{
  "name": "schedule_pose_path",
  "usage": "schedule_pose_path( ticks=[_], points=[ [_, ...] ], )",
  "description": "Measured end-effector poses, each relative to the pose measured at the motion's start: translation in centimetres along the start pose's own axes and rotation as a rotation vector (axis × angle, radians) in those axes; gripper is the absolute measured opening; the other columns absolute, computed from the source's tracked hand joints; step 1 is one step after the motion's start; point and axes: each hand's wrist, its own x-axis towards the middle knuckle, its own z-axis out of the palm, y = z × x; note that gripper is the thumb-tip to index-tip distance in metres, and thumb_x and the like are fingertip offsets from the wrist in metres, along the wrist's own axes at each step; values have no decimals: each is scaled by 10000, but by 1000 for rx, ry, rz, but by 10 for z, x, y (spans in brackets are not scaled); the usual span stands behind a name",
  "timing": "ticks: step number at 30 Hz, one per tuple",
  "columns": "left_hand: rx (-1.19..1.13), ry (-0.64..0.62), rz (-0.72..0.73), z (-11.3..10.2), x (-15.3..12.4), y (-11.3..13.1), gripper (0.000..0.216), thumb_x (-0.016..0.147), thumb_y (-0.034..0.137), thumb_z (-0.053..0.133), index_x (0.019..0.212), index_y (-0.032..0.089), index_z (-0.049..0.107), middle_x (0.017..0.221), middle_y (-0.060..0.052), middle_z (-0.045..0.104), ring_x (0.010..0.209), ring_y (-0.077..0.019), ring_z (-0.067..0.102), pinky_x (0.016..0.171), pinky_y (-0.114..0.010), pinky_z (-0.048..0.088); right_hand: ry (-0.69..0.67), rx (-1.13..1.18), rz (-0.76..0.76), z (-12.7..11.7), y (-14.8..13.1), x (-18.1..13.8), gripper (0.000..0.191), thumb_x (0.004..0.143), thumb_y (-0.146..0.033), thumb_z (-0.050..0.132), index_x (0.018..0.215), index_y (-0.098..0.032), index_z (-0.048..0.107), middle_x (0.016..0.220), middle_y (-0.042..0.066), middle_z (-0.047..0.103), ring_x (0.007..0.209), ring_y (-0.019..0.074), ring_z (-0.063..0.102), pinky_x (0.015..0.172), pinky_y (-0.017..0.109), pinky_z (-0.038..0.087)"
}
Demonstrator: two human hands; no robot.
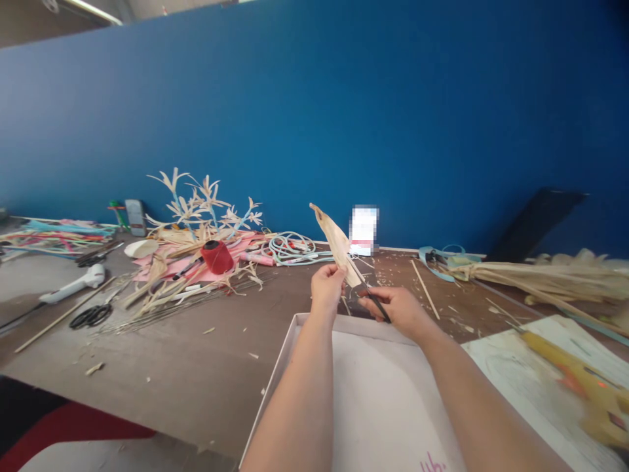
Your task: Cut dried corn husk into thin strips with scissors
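Observation:
My left hand (pixel 327 286) is closed around the lower end of a dried, tan corn-husk leaf (pixel 335 241), holding it upright and tilted to the left above the far edge of a white box lid (pixel 295 341). My right hand (pixel 399 309) is closed on black-handled scissors (pixel 374 300), whose blades point up-left against the base of the leaf. Both hands hover over the brown table (pixel 196 367), just past the box.
Left of the hands lie husk flowers (pixel 206 203), a red thread spool (pixel 216 257), black scissors (pixel 91 316), a white tool (pixel 73 286) and coloured strips (pixel 54 235). A husk bundle (pixel 545 275) and a yellow glue gun (pixel 580 377) lie at right. A blue wall stands behind.

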Motion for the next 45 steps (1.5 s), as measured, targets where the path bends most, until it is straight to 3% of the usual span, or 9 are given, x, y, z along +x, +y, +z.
schedule_pose_path(
  ticks=[22,30,45],
  points=[
    [-22,-2,-36,3,-3,4,175,642,292,618,664,135,544,435,53,433,359,-42,367,354,-158,282,39,-113,-9,-1,-3,0,375,662,-485,615,853,-173,697,501,-23,522,454,106,423,437,220,331],
    [-2,79,-22,2,-3,7,164,674,293,591,688,133,557,442,45,465,363,-46,397,368,-155,321,15,-48,11,1,-4,0,390,640,-470,641,852,-145,682,447,-34,492,442,100,406,450,221,350],
    [87,-2,-16,2,-3,3,159,684,298,584,662,143,554,426,41,478,339,-52,399,360,-165,324,23,-94,-12,-2,-5,-2,400,672,-476,598,895,-159,696,474,-26,510,462,110,431,453,223,336]
  ],
)
